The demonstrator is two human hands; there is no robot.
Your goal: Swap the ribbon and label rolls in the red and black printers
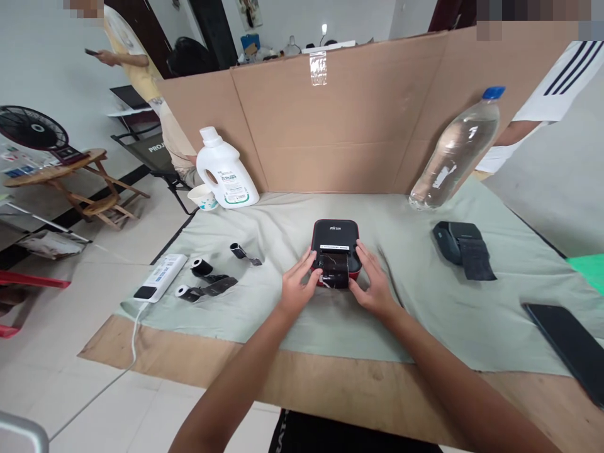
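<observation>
A small black label printer (336, 234) with red sides sits on the cloth in front of me. A strip of glossy black paper (335, 264) hangs over its front. My left hand (299, 280) is against the printer's left side, fingers along the edge and thumb near the paper strip. On the opposite side my right hand (374, 283) presses in the same way, so the printer is held between both hands. To the left lie several black rolls (202, 267) with loose tails. Another dark device (457, 242) with black paper trailing from it stands at the right.
A cardboard sheet (330, 126) stands along the back. Before it are a white detergent jug (229, 173), a paper cup (204, 198) and a tilted water bottle (457, 154). A white power strip (160, 277) lies left, a phone (566, 346) right. People stand behind.
</observation>
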